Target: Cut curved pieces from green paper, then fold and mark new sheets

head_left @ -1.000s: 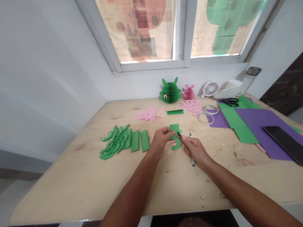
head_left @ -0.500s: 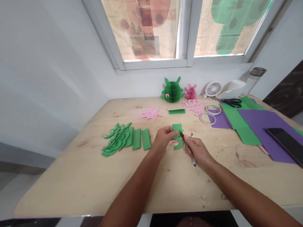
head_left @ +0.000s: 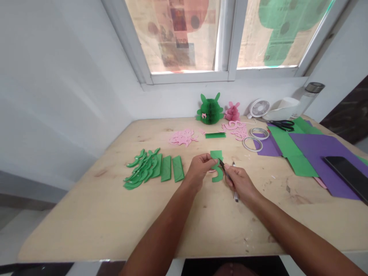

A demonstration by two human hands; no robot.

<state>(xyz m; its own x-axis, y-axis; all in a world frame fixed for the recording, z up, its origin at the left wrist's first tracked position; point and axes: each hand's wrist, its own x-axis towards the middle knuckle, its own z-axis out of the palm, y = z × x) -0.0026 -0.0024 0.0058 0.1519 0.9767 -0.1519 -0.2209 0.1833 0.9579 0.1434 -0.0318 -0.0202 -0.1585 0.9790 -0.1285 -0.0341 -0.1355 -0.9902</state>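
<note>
My left hand (head_left: pixel 200 168) pinches a green paper piece (head_left: pixel 217 175) between thumb and fingers, above the middle of the table. The piece has a squarish upper part and a curled, hook-like lower strip. In my right hand (head_left: pixel 238 180) is a small pair of dark scissors (head_left: pixel 222 165), the blades at the right edge of the green paper. My fingers hide most of the handles. A white and grey pen (head_left: pixel 236 196) lies on the table under my right hand, partly covered by it. A bit of pink shows behind the green paper.
Left of my hands lie green cut-outs (head_left: pixel 140 172) and folded green rectangles (head_left: pixel 178 168). Behind are pink cut-outs (head_left: pixel 184 138), a green paper figure (head_left: pixel 211 111) and tape rolls (head_left: pixel 253 144). To the right are black-handled scissors (head_left: pixel 283 124), purple sheets (head_left: pixel 322 153) and a phone (head_left: pixel 347 174).
The scissor blades have shifted slightly against the green paper. Both hands stay nearly in place, and the whole view has moved only a little.
</note>
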